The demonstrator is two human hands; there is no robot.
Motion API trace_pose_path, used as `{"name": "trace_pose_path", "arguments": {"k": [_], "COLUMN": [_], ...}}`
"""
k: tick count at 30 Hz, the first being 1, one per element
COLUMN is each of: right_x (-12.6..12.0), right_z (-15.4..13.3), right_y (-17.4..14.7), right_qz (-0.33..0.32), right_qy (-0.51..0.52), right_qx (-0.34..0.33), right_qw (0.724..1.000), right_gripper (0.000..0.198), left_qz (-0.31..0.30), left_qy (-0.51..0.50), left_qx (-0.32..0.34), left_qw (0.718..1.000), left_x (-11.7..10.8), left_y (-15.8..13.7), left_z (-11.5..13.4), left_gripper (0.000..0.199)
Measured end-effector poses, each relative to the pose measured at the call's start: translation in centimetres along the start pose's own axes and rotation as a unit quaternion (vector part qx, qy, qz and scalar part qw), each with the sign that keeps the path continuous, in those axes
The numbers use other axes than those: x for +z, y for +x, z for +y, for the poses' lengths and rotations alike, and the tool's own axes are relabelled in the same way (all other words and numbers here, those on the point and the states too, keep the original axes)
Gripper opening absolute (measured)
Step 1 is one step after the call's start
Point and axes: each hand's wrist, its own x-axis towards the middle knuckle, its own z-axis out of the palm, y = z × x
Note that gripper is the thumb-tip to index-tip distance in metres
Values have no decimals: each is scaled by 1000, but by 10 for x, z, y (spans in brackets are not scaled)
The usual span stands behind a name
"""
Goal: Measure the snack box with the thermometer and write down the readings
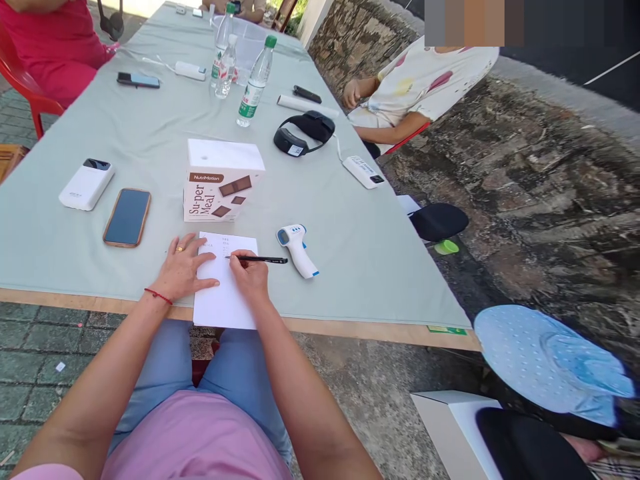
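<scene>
A sheet of white paper (220,303) lies at the table's near edge, with a few small lines of handwriting near its top. My left hand (186,268) rests flat with fingers spread, partly on the paper's left side and partly on the cloth. In my right hand (251,277) is a black pen (265,259), its tip at the writing and its back end pointing right. Just beyond the paper stands a white and brown Super Meal box (225,180). To the right of my right hand lies a white infrared thermometer (299,250).
Left of the box are a phone (127,217) and a white power bank (87,185). Plastic bottles (254,87) stand farther back, near a black headset (305,132) wired to another power bank (363,172). Other people sit around the table (375,280).
</scene>
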Motion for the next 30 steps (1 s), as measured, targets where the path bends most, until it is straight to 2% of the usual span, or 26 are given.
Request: {"name": "trace_pose_path", "arguments": {"k": [11,23,30], "right_x": [1,1,2], "right_z": [4,3,5], "right_y": [0,1,2], "right_qz": [5,27,31], "right_qy": [18,33,7], "right_qx": [-19,-3,-18], "right_qw": [1000,999,999], "right_gripper": [23,24,22], "left_qz": [8,3,-2], "left_qy": [-11,-12,-1], "left_qx": [2,1,2], "left_qw": [1000,1000,1000], "left_x": [0,-2,-3], "left_y": [0,1,1], "left_z": [-1,0,1], "left_gripper": [57,57,59]}}
